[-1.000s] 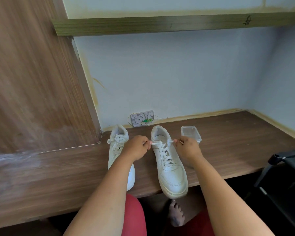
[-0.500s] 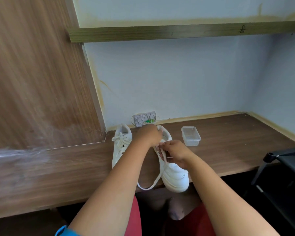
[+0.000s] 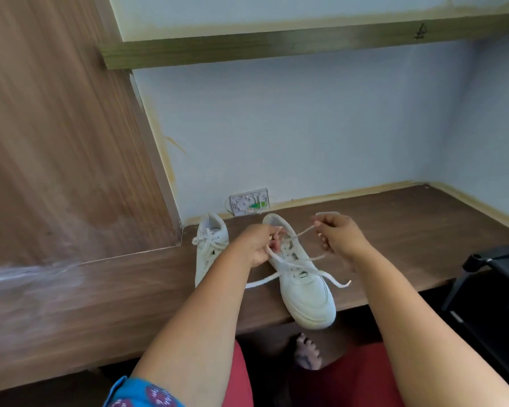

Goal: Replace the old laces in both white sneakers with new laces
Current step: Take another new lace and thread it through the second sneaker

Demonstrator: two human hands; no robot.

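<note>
Hands: your left hand (image 3: 254, 245) and right hand (image 3: 337, 235) pinch the lace (image 3: 299, 234); yanking could drag the sneaker (image 3: 299, 274) off the desk (image 3: 394, 245).

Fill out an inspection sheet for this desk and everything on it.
Surface: wooden desk, dark brown, set in a corner.
Job's things: right sneaker has its lace loose, toe overhanging the desk edge; left sneaker tied in a bow.
Clutter: clear container, mostly hidden behind the right hand.
Hands: left hand and right hand each pinch the lace above the right sneaker.
Cables: nothing seen.
Surroundings: wall socket, wooden shelf, black chair at right.
</note>
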